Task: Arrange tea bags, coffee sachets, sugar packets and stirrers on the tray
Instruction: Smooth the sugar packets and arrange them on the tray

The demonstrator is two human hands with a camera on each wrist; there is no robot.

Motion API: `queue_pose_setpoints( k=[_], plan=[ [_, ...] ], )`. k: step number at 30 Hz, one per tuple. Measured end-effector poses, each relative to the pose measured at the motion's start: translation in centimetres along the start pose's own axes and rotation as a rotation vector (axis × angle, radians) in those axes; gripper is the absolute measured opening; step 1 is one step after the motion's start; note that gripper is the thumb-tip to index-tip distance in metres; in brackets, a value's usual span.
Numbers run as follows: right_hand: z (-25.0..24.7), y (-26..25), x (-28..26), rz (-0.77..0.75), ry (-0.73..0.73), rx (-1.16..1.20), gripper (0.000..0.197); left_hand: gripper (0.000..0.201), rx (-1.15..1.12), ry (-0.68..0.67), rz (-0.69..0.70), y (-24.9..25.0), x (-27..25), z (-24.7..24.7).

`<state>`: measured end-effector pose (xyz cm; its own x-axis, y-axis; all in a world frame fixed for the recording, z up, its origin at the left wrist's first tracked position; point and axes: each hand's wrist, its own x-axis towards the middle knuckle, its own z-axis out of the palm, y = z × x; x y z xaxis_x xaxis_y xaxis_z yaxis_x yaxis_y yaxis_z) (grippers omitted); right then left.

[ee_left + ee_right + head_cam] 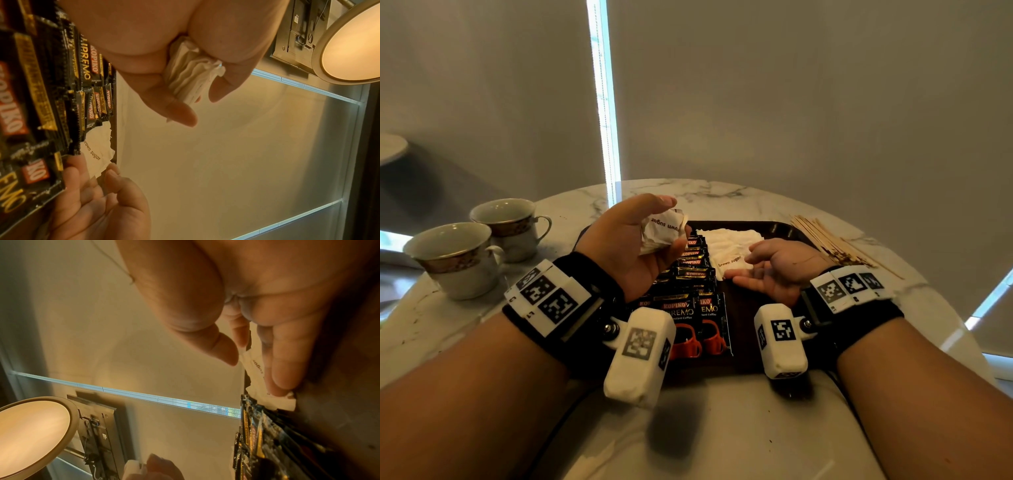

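- Coffee sachets [690, 291]: black, overlapped in a column down the tray [784, 230] from its near edge to mid-depth; print reads "KOPIKO", "SUPREMO", "Instant Coffee", with red cups pictured
- Left hand [630, 240]: raised above the tray's left half, fingers and thumb curled round a stack of sugar packets [662, 229]; top packet reads "brown sugar", upside down to the wearer
- Right hand [774, 265]: low over the tray's middle, thumb and fingertips pinching the edge of a laid packet [729, 262] marked "brown sugar"; it tops a white row just right of the sachets
- Stirrers [832, 241]: wooden, loose heap on the table off the tray's right rim; not yet placed
- Cups [479, 246]: two, off the tray's left side
- Tea bags: none identifiable
- Risk: loosely held stack likely to fan and spill onto the sachets
- Risk: tugging the pinched packet may skew the white row or nudge the sachet column
- Risk: right wrist close to the stirrers; a sweep could scatter them
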<state>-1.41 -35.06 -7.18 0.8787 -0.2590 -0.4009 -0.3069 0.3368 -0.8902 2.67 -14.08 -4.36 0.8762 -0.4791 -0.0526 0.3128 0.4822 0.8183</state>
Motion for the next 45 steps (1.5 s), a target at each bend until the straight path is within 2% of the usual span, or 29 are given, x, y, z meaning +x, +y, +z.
queue_pose_setpoints(
  k=[1,4,5,9,18,26,31,38,43,45],
  plan=[
    [0.1,0.0,0.0,-0.007,-0.006,0.004,0.048,0.027,-0.004,0.001,-0.001,0.0,0.0,0.0],
    [0.2,0.2,-0.1,0.005,-0.027,-0.012,0.019,0.021,-0.002,0.018,-0.008,0.0,0.0,0.0],
    [0.2,0.3,0.0,0.01,-0.025,-0.01,0.017,0.019,-0.003,0.021,-0.009,0.0,0.0,0.0],
    [0.2,0.4,0.2,-0.004,-0.009,-0.014,0.03,0.019,-0.001,0.014,-0.007,0.1,0.0,0.0],
    [-0.2,0.0,0.0,-0.04,0.055,-0.205,0.04,0.016,-0.001,0.018,0.003,0.2,0.0,0.0],
    [-0.8,-0.5,-0.1,-0.06,0.075,-0.247,0.029,0.017,0.003,0.018,0.005,0.1,0.1,0.0],
    [-0.8,-0.4,0.0,-0.024,0.079,-0.245,0.012,0.018,0.005,0.016,0.01,0.1,0.1,-0.2],
    [-1.3,-0.4,0.0,0.0,0.075,-0.273,0.028,0.022,-0.038,-0.019,0.003,-0.1,0.1,-0.3],
    [-1.4,-0.9,-0.1,-0.112,0.104,-0.205,0.02,0.029,-0.08,-0.075,0.017,-0.1,-0.2,-0.1],
    [-1.0,-1.1,-0.6,-0.188,0.057,-0.143,0.017,0.03,-0.058,-0.109,0.022,-0.4,-0.4,0.1]
  ],
)
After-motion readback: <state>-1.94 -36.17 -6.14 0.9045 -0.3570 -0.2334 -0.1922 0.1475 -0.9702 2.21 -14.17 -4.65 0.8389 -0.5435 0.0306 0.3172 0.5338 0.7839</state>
